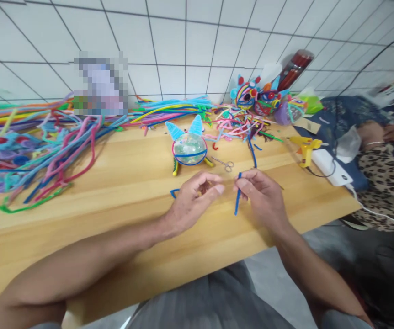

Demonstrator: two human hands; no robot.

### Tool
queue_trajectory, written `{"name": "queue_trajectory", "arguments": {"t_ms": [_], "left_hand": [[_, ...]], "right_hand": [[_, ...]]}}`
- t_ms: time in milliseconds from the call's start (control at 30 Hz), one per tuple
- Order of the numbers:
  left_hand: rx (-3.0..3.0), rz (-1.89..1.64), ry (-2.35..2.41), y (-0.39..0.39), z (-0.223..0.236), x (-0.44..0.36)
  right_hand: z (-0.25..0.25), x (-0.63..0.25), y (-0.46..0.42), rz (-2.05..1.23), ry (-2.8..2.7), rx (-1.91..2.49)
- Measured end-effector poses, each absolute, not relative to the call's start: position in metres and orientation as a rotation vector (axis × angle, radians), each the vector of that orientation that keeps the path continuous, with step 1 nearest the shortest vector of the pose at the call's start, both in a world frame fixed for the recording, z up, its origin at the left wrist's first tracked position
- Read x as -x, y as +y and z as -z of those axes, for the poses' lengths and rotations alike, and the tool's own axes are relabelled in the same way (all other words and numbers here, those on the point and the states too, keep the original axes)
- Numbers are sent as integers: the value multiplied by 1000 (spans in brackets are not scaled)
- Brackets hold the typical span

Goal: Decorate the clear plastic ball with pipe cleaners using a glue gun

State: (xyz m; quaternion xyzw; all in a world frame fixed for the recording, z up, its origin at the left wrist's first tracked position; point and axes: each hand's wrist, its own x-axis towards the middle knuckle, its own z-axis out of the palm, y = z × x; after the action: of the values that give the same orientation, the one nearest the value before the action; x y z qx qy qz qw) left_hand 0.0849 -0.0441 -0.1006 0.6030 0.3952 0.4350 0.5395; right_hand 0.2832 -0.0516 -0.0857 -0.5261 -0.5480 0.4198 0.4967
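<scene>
My right hand (263, 194) pinches a short blue pipe cleaner (237, 201) between thumb and fingers, its lower end hanging down over the table. To its left, my left hand (197, 198) is half curled, thumb and forefinger slightly apart, with nothing visible in it. A bent blue pipe cleaner piece (174, 193) lies partly hidden behind the left hand. Beyond my hands stands a clear rounded ornament (189, 153) with light blue pointed ears and pink and blue pipe cleaner bands. Yellow-handled pliers (175, 168) lie partly behind it, and small scissors (227, 165) rest to its right.
Pipe cleaner bundles (77, 151) cover the table's left side. Cut pieces (238, 123) lie at the back, near finished ornaments (247, 97) and a red bottle (296, 68). A yellow glue gun (305, 148) and white power strip (330, 167) are right, beside a seated person (385, 178).
</scene>
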Motion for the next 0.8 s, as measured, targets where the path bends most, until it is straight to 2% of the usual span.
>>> {"name": "queue_trajectory", "arguments": {"t_ms": [267,633,800], "left_hand": [[-1174,-983,680,-31,95,-82],[-1052,-993,795,-33,100,-83],[-1052,-1035,824,-30,101,-84]], "right_hand": [[86,-275,-53,-1114,-1583,1287],[101,-274,-52,-1112,-1566,1248],[102,-275,-46,-1351,-1344,1175]]}}
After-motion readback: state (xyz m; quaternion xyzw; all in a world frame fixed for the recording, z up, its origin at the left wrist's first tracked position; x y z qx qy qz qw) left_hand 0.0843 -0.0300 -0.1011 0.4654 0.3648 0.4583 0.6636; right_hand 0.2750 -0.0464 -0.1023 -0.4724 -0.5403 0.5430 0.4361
